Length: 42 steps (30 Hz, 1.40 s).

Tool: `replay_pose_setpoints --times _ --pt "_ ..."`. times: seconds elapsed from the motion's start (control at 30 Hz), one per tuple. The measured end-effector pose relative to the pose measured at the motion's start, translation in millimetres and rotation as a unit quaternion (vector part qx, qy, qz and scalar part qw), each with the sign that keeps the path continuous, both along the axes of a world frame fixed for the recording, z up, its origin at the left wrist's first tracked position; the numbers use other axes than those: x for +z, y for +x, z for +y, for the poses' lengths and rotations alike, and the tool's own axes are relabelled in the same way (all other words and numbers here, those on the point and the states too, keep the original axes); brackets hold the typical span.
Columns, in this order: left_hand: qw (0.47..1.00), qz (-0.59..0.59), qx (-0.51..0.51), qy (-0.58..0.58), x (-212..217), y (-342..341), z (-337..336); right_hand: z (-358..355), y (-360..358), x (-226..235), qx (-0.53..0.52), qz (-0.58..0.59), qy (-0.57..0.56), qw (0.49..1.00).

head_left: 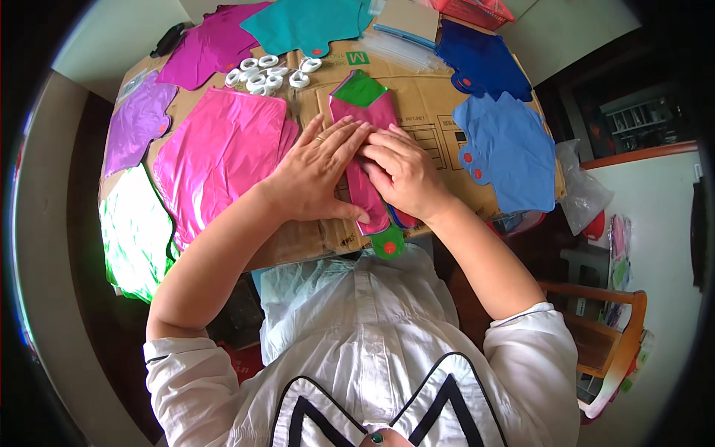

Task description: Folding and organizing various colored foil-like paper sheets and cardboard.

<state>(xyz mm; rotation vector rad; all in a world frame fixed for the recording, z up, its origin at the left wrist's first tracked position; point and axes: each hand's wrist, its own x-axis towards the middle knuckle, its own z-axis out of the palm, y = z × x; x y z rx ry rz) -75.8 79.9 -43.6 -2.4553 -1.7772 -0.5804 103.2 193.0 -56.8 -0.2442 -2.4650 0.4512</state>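
Folded foil balloon point(370, 160), magenta over green, long and narrow, glossy and creased, flat on the cardboard sheet point(428, 100) just ahead of the white shirt point(357, 335); green tab with a red dot point(388, 246) at the near end, green corner at the far end. Left hand point(316, 175) spread flat, fingers apart, pressing the strip's left side, ring on one finger. Right hand point(402, 175) flat and curled slightly, fingertips touching the left hand's fingertips on the foil; neither hand clamped, both pressing down. Left of the hands, a stack of shiny pink balloons point(216, 153), wrinkled; nearer the edge, a green-and-silver one point(134, 235); farther, a lilac one point(136, 123). Right, two matte blue balloons point(506, 149) with red dots. Beyond, a cluster of white plastic rings point(264, 72), then magenta point(212, 45) and teal point(305, 22) foil pieces.
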Motion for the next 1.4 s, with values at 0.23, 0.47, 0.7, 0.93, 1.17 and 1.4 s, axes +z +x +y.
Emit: replay_pose_setpoints --times 0.23,0.47,0.7,0.93,1.17,1.4 --pt "0.999 0.030 -0.004 -0.011 -4 1 -2 27 2 10 -0.001 0.087 -0.314 0.945" --pt "0.997 0.036 0.014 -0.069 2 6 0 20 5 -2 -0.066 -0.190 0.073 0.977" --pt "0.998 -0.006 0.004 -0.066 5 7 0 -61 78 20 -0.036 -0.274 0.016 0.961" --pt "0.996 0.009 0.021 -0.082 2 6 -6 2 71 43 -0.092 -0.019 -0.425 0.900" --pt "0.995 0.045 0.041 -0.075 -2 8 -5 57 -10 62 -0.132 -0.272 -0.657 0.690" --pt "0.958 -0.282 0.047 0.016 12 1 -15 32 -10 46 -0.092 -0.131 -0.595 0.788"
